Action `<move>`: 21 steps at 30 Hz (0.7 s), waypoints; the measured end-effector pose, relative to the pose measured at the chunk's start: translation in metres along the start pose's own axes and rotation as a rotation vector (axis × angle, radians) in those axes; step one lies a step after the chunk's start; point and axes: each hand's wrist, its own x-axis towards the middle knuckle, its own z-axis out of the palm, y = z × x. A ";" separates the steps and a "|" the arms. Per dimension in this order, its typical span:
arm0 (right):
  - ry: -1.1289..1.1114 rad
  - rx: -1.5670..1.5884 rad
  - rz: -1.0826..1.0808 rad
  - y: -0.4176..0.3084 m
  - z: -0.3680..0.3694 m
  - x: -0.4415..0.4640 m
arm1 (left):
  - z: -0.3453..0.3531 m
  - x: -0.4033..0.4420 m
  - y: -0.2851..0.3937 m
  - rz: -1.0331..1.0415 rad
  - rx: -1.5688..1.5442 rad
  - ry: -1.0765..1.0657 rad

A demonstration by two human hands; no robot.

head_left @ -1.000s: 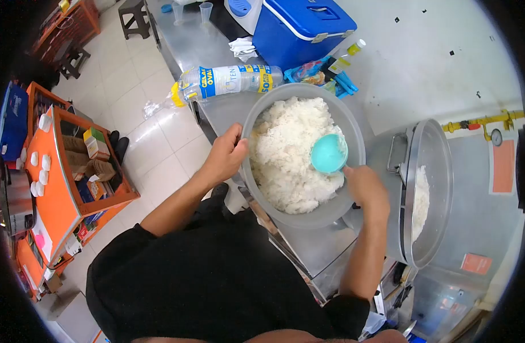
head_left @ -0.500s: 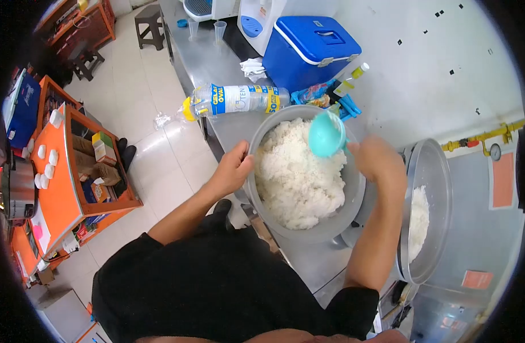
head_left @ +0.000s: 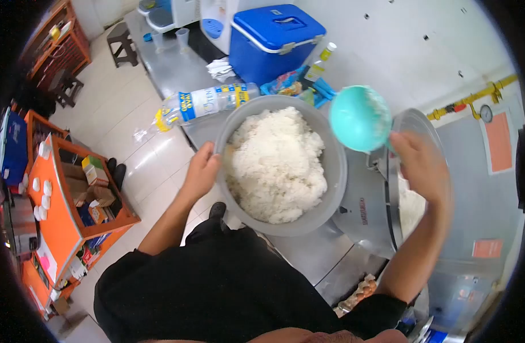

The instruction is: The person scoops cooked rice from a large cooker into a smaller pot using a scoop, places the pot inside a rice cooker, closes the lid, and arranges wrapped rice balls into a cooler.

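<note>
A large grey tub point(head_left: 338, 171) heaped with white rice point(head_left: 279, 166) stands on the metal counter in front of me. My left hand point(head_left: 202, 171) is closed on the tub's left rim. In my right hand point(head_left: 422, 166) is the handle of a turquoise scoop point(head_left: 357, 120), raised past the tub's right side. The scoop's bowl faces me, with some white grains stuck inside. Beyond my right forearm stands a wide metal pot point(head_left: 419, 128) with more rice point(head_left: 410, 206) in it, partly hidden by the arm.
Behind the tub are a blue cooler point(head_left: 274, 48), a bottle with a yellow-green label point(head_left: 319, 63) and a plastic bag of cups point(head_left: 208, 103). Eggs point(head_left: 362, 290) sit low on the right. An orange table point(head_left: 59, 200) is at the left. A yellow gas pipe point(head_left: 474, 97) runs along the wall.
My right hand has carried the scoop from above the rice to the right, beyond the tub's rim. My left hand stays on the rim. The view has shifted to the right.
</note>
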 end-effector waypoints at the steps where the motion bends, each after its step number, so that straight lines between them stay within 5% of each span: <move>1: 0.011 0.014 0.095 0.010 -0.018 -0.010 | 0.000 0.001 -0.004 0.007 -0.020 0.022; 6: 0.120 -0.061 0.581 0.092 -0.077 -0.052 | 0.010 0.007 0.000 -0.143 -0.139 0.189; 9: 0.362 -0.926 0.091 0.258 -0.059 -0.068 | 0.019 0.016 0.018 -0.159 -0.048 0.273; 11: 0.108 -0.972 0.479 0.269 -0.039 -0.065 | 0.024 0.018 0.017 -0.118 0.006 0.307; 14: -0.179 -0.928 0.683 0.255 -0.025 -0.057 | 0.019 0.021 0.012 -0.110 0.023 0.287; 21: -0.297 -0.928 0.545 0.301 0.030 -0.039 | 0.014 0.018 0.013 -0.161 -0.006 0.259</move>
